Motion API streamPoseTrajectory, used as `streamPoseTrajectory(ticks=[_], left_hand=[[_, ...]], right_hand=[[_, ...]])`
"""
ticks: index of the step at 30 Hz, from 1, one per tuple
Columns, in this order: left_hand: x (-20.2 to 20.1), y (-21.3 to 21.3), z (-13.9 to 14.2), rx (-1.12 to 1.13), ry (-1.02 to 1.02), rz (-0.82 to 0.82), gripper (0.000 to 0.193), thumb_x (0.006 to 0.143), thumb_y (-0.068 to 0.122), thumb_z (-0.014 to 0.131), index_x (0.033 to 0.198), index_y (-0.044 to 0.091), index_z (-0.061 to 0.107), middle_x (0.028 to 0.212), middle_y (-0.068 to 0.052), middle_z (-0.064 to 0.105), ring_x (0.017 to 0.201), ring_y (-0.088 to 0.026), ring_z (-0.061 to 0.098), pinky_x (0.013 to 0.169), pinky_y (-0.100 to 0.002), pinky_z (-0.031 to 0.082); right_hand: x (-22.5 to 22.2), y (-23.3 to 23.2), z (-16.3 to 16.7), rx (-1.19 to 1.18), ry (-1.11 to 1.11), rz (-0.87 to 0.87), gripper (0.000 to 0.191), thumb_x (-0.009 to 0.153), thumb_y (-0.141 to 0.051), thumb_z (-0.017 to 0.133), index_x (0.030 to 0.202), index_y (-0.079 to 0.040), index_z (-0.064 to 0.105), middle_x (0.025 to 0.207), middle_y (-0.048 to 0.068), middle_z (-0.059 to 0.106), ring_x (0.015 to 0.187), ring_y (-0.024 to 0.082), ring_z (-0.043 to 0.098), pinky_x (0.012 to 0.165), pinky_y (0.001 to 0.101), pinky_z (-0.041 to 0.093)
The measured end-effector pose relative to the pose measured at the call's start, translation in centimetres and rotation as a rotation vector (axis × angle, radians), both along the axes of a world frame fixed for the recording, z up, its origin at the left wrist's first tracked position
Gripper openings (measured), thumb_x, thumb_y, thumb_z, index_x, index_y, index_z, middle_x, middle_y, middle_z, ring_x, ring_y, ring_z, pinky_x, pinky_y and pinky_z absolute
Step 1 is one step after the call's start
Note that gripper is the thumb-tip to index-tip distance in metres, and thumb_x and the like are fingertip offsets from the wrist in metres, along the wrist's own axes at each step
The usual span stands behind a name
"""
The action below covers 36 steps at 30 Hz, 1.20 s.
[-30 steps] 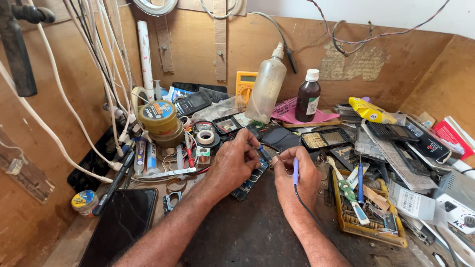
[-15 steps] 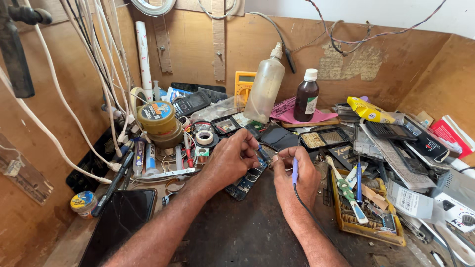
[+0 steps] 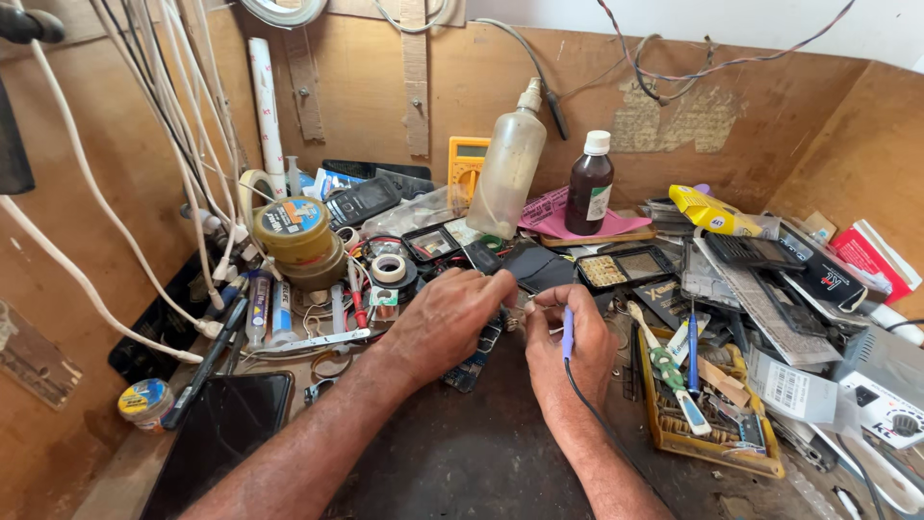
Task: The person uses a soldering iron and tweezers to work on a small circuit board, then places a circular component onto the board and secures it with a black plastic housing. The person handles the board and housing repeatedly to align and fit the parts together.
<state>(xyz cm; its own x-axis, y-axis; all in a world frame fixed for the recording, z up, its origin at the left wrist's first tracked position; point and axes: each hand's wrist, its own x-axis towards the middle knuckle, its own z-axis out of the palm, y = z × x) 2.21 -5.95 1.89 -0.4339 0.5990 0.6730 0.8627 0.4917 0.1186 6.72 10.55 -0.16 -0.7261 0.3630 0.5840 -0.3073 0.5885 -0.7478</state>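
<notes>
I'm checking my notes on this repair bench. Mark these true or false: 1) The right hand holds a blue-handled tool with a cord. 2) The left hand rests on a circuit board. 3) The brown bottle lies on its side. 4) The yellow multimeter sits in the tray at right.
1) True: the right hand grips the blue-handled tool.
2) True: the left hand covers the circuit board.
3) False: the brown bottle stands upright.
4) False: the yellow multimeter leans against the back wall; the tray holds screwdrivers.
</notes>
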Motion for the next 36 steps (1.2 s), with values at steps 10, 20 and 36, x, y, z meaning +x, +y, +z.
streamPoseTrajectory(ticks=[10,20,36], left_hand=[[1.0,-0.1,-0.2,0.312,-0.332,0.04,0.022,0.086,-0.003,0.065,0.103,0.005,0.053,0.082,-0.013,0.072,0.086,-0.033,0.075,0.071,-0.045,0.057],[1.3,0.4,-0.6,0.384,-0.356,0.153,0.025,0.082,-0.002,0.07,0.1,0.004,0.054,0.082,-0.014,0.074,0.085,-0.034,0.075,0.072,-0.046,0.057],[2.3,0.7,-1.3,0.311,-0.301,0.245,0.024,0.085,0.001,0.072,0.1,0.006,0.054,0.082,-0.015,0.072,0.082,-0.038,0.072,0.07,-0.049,0.054]], right_hand=[[0.5,-0.3,0.8,0.021,-0.082,0.04,0.022,0.081,-0.011,0.077,0.099,-0.007,0.065,0.085,0.008,0.076,0.077,0.018,0.074,0.068,0.035,0.056],[-0.4,-0.7,0.9,0.44,-0.005,0.029,0.035,0.076,-0.001,0.075,0.108,-0.007,0.063,0.086,0.013,0.068,0.093,0.035,0.061,0.08,0.0484,0.049],[1.7,2.9,0.8,-0.285,-0.112,0.32,0.049,0.108,-0.04,0.042,0.135,-0.008,0.068,0.074,0.01,0.065,0.068,0.014,0.058,0.065,0.0297,0.049]])
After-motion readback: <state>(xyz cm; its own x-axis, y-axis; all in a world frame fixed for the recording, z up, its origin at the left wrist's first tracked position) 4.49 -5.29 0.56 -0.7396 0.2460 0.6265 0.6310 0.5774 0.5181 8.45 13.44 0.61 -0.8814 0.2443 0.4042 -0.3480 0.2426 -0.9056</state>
